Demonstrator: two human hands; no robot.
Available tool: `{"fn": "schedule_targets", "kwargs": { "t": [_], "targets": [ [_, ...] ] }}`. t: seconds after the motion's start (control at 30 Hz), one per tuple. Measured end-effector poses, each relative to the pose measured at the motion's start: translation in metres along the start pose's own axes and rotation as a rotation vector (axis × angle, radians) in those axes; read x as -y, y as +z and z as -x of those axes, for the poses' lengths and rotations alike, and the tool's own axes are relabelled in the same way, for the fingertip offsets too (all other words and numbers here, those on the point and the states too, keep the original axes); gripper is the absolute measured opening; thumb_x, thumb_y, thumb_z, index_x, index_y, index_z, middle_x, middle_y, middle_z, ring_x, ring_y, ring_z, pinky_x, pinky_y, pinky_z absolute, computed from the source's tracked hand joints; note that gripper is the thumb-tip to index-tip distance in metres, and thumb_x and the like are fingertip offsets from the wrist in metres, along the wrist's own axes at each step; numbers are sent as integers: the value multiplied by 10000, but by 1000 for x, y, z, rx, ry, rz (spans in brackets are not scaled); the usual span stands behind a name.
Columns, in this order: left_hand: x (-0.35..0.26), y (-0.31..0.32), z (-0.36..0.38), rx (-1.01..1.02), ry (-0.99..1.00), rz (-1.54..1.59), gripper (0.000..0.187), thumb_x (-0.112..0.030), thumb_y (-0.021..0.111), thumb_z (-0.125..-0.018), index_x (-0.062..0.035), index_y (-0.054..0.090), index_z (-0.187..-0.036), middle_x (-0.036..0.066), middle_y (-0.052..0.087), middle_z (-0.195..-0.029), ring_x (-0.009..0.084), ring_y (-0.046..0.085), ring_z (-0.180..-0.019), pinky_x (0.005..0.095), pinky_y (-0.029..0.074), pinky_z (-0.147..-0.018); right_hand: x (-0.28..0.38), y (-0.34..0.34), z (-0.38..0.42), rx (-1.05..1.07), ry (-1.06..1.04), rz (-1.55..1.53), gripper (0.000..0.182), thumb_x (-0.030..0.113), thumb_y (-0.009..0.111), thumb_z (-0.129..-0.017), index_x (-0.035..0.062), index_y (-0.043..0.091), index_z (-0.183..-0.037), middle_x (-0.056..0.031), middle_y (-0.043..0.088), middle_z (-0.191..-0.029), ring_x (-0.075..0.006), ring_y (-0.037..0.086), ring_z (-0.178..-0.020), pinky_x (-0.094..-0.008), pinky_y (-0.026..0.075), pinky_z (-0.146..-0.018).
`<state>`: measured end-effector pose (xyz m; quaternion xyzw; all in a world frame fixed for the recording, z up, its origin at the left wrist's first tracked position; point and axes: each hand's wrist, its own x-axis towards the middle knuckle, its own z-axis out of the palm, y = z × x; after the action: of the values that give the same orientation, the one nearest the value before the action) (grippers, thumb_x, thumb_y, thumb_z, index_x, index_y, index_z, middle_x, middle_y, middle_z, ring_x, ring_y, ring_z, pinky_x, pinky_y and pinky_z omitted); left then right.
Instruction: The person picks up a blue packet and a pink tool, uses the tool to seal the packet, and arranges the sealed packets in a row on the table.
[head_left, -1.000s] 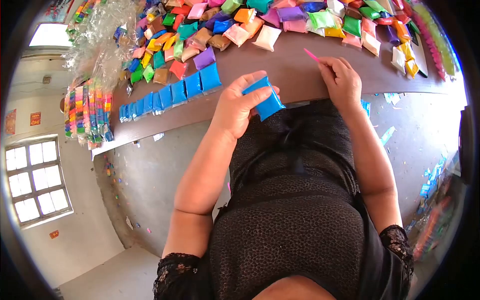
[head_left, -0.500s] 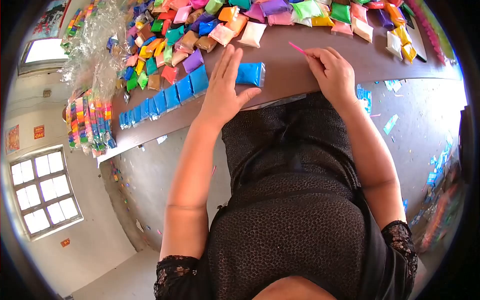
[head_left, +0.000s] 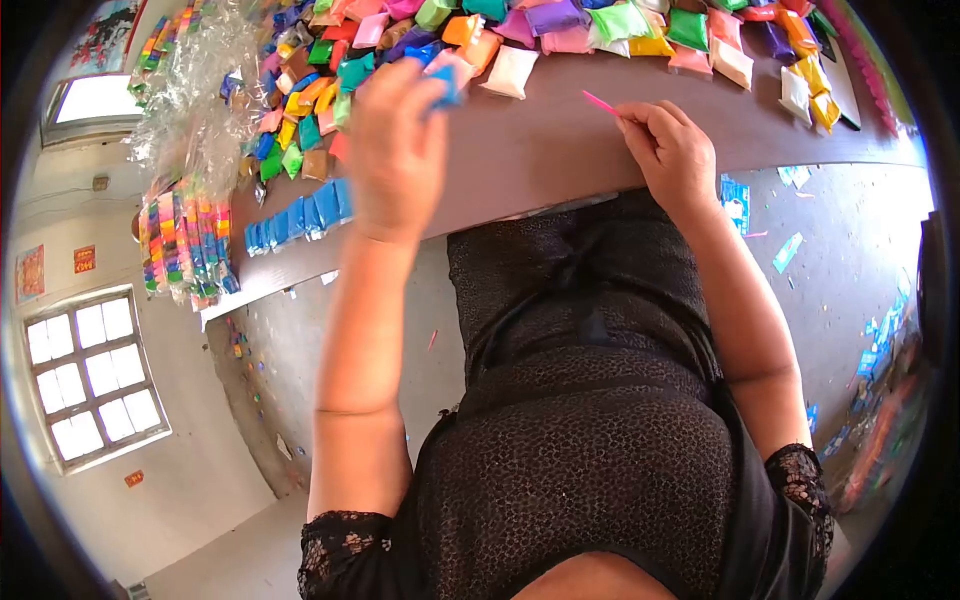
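Observation:
My left hand (head_left: 400,150), blurred by motion, is raised over the near side of the table with a small blue packet (head_left: 446,88) at its fingertips. The fingers appear closed on the packet, though the smear hides the exact grip. Below and left of that hand runs a row of overlapping blue packets (head_left: 300,217) along the table edge, its right end partly covered by the hand. My right hand (head_left: 672,150) pinches a thin pink stick (head_left: 598,101) between thumb and forefinger, its tip pointing up and left above the brown tabletop.
A heap of small packets (head_left: 565,38) in many colours covers the far side of the brown table (head_left: 540,140). Clear plastic wrapping (head_left: 195,95) and bundled coloured strips (head_left: 185,245) lie at the left end. Blue scraps (head_left: 788,252) litter the floor at right.
The blue packet that lay right of my left hand is off the table and in that hand, which has moved up and left. My right hand stays nearly still with the stick.

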<state>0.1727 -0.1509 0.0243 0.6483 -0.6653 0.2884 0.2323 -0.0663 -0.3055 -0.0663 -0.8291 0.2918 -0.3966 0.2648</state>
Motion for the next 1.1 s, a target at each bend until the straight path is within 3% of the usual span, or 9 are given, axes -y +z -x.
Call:
{"fn": "schedule_targets", "kwargs": {
  "t": [0.07, 0.1, 0.17, 0.3, 0.53, 0.63, 0.77, 0.87, 1.1],
  "targets": [
    [-24, 28, 46, 481, 113, -14, 579, -234, 724, -830, -70, 511, -1343, 188, 457, -1428, 381, 421, -1338, 437, 361, -1094, -2, 0, 0, -20, -24, -9, 113, 182, 652, -879, 104, 690, -951, -72, 641, -830, -292, 632, -759, -377, 510, -661],
    [-32, 25, 58, 481, 117, -19, 579, -234, 724, -830, -70, 511, -1343, 188, 457, -1428, 381, 421, -1338, 437, 361, -1094, -1, -1, -1, -25, -25, -12, 113, 182, 652, -879, 104, 690, -951, -72, 641, -830, -292, 632, -759, -377, 510, -661],
    [-40, 22, 75, 379, -127, 284, 719, -337, 632, -919, -69, 306, -1502, 211, 228, -1572, 407, 209, -1454, 481, 215, -1168, -2, -1, 0, -5, -7, -19, 113, 179, 655, -876, 102, 691, -950, -75, 641, -830, -290, 633, -761, -375, 510, -662],
    [-20, 20, 57, 72, -307, 335, 793, -467, 545, -944, -17, 234, -1518, 218, 190, -1582, 384, 169, -1471, 542, 180, -1158, 1, -3, -3, 35, -24, 21, 108, 175, 654, -877, 100, 692, -946, -75, 638, -828, -286, 635, -760, -375, 509, -660],
    [-48, 43, 65, 588, -172, 97, 828, -541, 539, -918, -22, 268, -1503, 214, 243, -1563, 380, 208, -1456, 538, 185, -1157, 3, -1, 1, 12, 5, -11, 105, 176, 651, -879, 100, 690, -939, -75, 637, -824, -283, 636, -763, -377, 508, -665],
    [-43, 47, 60, 259, -272, 214, 846, -557, 556, -902, -20, 282, -1495, 212, 263, -1554, 384, 238, -1442, 538, 198, -1155, 2, -1, -1, 2, -6, 17, 99, 172, 655, -874, 102, 690, -935, -74, 636, -816, -283, 635, -758, -376, 508, -659],
    [-35, 50, 64, 558, -218, 200, 871, -568, 580, -884, -14, 286, -1488, 221, 272, -1545, 384, 266, -1429, 524, 221, -1150, 2, 1, -1, -4, -29, 46, 90, 166, 654, -872, 107, 690, -931, -68, 635, -812, -282, 632, -750, -377, 507, -652],
    [-40, 37, 51, 312, -275, 227, 822, -516, 615, -881, -12, 333, -1465, 210, 328, -1519, 368, 319, -1406, 520, 237, -1146, 2, 1, -1, 1, -26, 33, 90, 170, 653, -873, 111, 691, -930, -66, 635, -812, -282, 632, -748, -377, 507, -652],
    [-41, 58, 61, 321, -209, 239, 533, -327, 694, -864, -14, 557, -1273, 176, 543, -1332, 356, 509, -1240, 487, 375, -1056, 4, 1, -1, 23, 1, 57, 95, 175, 646, -878, 113, 688, -937, -67, 635, -816, -282, 631, -755, -378, 509, -659]
  ]
}}
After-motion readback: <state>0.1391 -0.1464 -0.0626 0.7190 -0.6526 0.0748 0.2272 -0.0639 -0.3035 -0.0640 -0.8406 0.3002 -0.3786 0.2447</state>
